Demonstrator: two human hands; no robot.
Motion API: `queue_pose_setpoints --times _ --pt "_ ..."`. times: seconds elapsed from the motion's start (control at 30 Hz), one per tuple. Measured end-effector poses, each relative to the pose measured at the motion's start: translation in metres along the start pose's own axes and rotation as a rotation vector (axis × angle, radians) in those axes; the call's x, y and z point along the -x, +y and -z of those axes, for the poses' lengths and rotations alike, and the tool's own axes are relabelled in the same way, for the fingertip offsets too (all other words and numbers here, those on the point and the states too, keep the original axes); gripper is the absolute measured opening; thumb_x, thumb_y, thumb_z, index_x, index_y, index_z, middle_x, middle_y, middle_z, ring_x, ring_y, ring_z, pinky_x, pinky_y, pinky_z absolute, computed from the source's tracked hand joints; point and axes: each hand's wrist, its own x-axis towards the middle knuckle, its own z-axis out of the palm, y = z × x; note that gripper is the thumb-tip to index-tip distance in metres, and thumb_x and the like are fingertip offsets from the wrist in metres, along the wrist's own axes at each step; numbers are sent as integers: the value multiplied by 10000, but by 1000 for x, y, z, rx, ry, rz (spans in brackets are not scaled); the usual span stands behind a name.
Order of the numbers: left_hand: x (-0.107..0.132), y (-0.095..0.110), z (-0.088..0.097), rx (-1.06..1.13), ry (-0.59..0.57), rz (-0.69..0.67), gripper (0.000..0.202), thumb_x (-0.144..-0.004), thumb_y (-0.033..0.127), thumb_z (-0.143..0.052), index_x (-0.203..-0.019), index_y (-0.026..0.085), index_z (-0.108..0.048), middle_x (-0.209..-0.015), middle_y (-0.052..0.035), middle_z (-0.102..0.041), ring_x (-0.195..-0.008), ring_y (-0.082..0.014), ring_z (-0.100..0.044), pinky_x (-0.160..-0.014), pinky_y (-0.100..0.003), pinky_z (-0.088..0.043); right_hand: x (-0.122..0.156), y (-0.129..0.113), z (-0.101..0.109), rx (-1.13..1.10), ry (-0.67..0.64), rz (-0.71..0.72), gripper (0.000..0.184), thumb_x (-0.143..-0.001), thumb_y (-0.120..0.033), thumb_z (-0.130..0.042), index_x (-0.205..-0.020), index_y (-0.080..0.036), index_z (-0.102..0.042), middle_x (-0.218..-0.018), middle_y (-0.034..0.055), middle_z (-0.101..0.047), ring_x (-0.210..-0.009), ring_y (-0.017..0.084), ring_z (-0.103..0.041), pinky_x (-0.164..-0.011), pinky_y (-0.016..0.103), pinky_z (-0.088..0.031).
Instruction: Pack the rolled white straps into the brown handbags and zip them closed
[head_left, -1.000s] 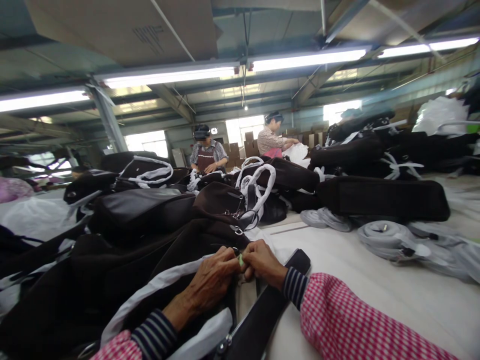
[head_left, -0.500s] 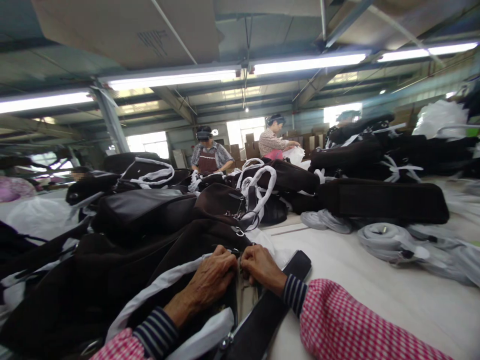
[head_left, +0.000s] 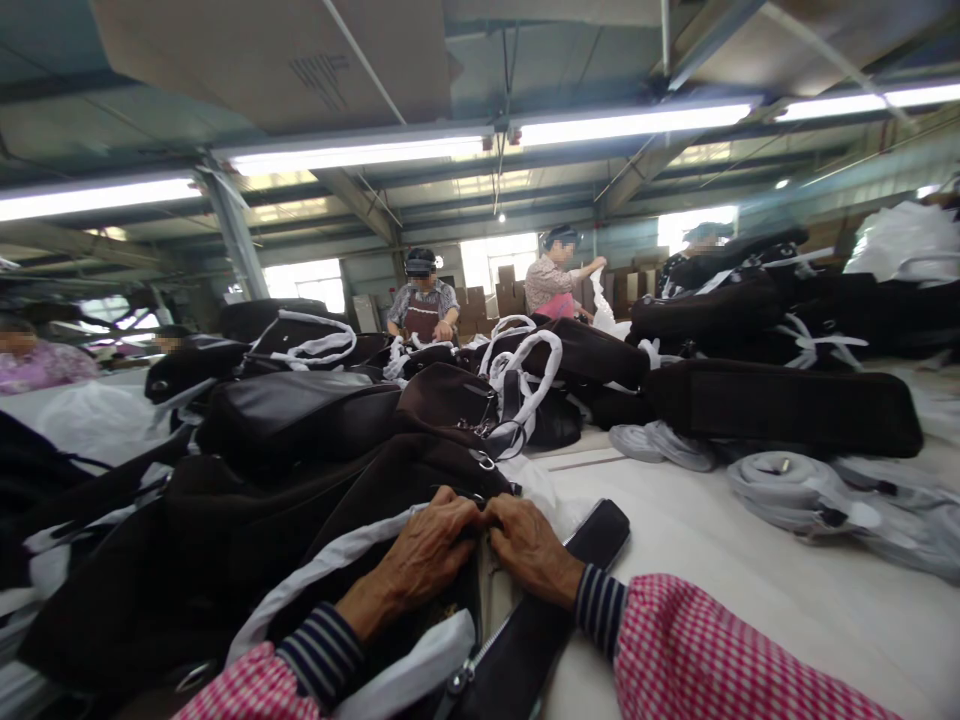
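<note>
A dark handbag (head_left: 536,635) lies in front of me with its mouth spread apart, showing a pale lining. My left hand (head_left: 427,548) and my right hand (head_left: 531,545) meet at the far end of that mouth, fingers curled and closed on the bag there, thumbs nearly touching. Whatever small part lies between the fingertips is hidden. Along the right-hand flap runs a silver zipper (head_left: 489,642), its pull (head_left: 460,678) at the near end. White-wrapped handles (head_left: 322,572) pass beneath and beside my left forearm.
More dark bags (head_left: 300,420) are heaped to the left and ahead. Coiled straps in clear wrapping (head_left: 784,485) lie on the white table (head_left: 697,610) at right, before a long dark bag (head_left: 780,405). Co-workers (head_left: 424,300) stand across the table.
My hands have drawn together at the bag's far end, closing the small gap between them. Across the table, one co-worker has raised a hand holding white wrapping. The view has shifted slightly.
</note>
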Motion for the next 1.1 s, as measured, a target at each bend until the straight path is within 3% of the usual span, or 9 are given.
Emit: queue_pose_setpoints --times 0.13,0.27,0.43,0.6,0.77,0.93,1.1 --pt "0 2 1 17 -5 17 187 -869 113 -530 -991 225 -617 -997 -31 -619 -1011 -222 -543 -872 -335 -452 2 -4 8 -89 22 -37 265 -824 -57 -472 -1043 -173 -565 -785 4 -619 -750 171 -579 -729 278 -394" --pt "0 3 3 22 -20 33 220 -855 110 -535 -1010 228 -636 -1007 -28 -627 -1037 -219 -540 -904 -328 -447 10 2 13 -21 79 -78 219 -896 -96 -441 -1034 -173 -593 -874 40 -639 -841 189 -606 -799 304 -413" --pt "0 1 3 18 -11 16 240 -842 104 -540 -1022 233 -633 -1013 -22 -625 -1049 -212 -541 -907 -320 -444 19 -1 13 106 -55 23 288 -864 -63 -450 -1047 -189 -635 -1027 58 -606 -947 188 -599 -865 302 -441" --pt "1 -2 0 -23 -14 1 219 -869 113 -536 -1028 234 -627 -1003 -21 -624 -1053 -216 -531 -890 -321 -449 20 -7 10 177 -147 105 237 -891 -100 -463 -1034 -183 -632 -1087 79 -580 -1011 213 -570 -888 322 -459" --pt "1 -2 -4 -104 -57 -82 174 -979 172 -497 -1049 229 -645 -1056 -34 -633 -1046 -227 -507 -921 -346 -435 25 0 23 17 -103 46 236 -878 -83 -479 -1033 -188 -623 -1033 54 -588 -958 191 -585 -885 322 -464" --pt "1 -2 -7 -128 -84 -132 162 -1024 227 -503 -1084 246 -652 -1089 -21 -628 -1039 -222 -486 -963 -354 -415 31 -2 44 -34 -246 86 53 -860 -199 -647 -911 -204 -635 -1048 26 -610 -966 198 -604 -878 321 -454" --pt "0 1 -7 -118 -87 -102 128 -1016 236 -530 -1070 239 -645 -1073 -21 -618 -1044 -220 -477 -958 -347 -415 25 -8 35 102 -272 33 58 -833 -182 -667 -871 -186 -624 -993 34 -635 -974 211 -621 -849 310 -440"
